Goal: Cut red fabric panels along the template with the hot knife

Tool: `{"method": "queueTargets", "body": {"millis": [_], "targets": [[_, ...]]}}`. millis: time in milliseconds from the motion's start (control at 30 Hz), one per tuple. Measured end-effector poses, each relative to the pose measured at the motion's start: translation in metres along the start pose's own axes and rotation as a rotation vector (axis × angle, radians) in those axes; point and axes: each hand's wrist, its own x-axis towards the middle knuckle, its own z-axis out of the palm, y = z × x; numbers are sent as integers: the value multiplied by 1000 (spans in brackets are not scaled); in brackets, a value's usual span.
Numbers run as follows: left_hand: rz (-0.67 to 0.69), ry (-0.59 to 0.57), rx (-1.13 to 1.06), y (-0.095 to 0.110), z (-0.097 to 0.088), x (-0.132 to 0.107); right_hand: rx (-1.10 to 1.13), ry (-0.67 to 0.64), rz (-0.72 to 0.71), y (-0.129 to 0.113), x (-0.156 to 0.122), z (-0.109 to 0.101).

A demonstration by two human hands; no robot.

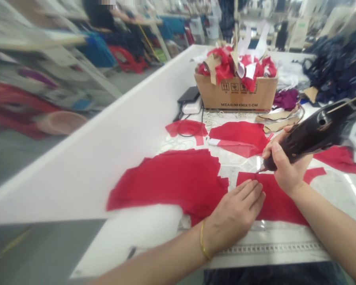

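Note:
My right hand [289, 168] is wrapped round a black hand-held power tool [310, 130] with a narrow pointed tip. The tip is at the upper edge of a red fabric piece [280, 198]; whether it touches the cloth I cannot tell. Fingers stretched out, my left hand [239, 211] lies flat on the left part of that same piece, just below the tip. To its left spreads a stack of red cut fabric [169, 178] with uneven edges. Beyond the tool tip lies another red piece [240, 134] with a paler strip along its lower side.
A cardboard box [234, 95] full of red and white scraps stands at the back, a black device [188, 95] beside it. Dark cloth [329, 71] is heaped at the back right. A white panel [106, 146] borders the table's left, and a measuring tape [273, 248] runs along the front.

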Motion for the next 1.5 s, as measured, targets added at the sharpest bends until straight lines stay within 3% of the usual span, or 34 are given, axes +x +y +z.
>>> {"method": "queueTargets", "body": {"millis": [300, 467, 633, 967, 1233, 1500], "targets": [[-78, 26, -92, -4, 3, -2, -51, -3, 26, 0, -4, 0], [-127, 19, -144, -4, 0, -4, -15, 37, 9, -10, 2, -16], [-127, 20, -144, -4, 2, -6, -12, 58, 48, -13, 4, -33], [-116, 27, -182, -5, 1, -4, -36, 52, 8, -13, 1, -41], [-95, 12, -179, -4, -1, -5, -60, 119, -10, -16, 6, -70], [-45, -7, -152, -2, 1, -5, -100, 128, -1, -15, 6, -75]]}}
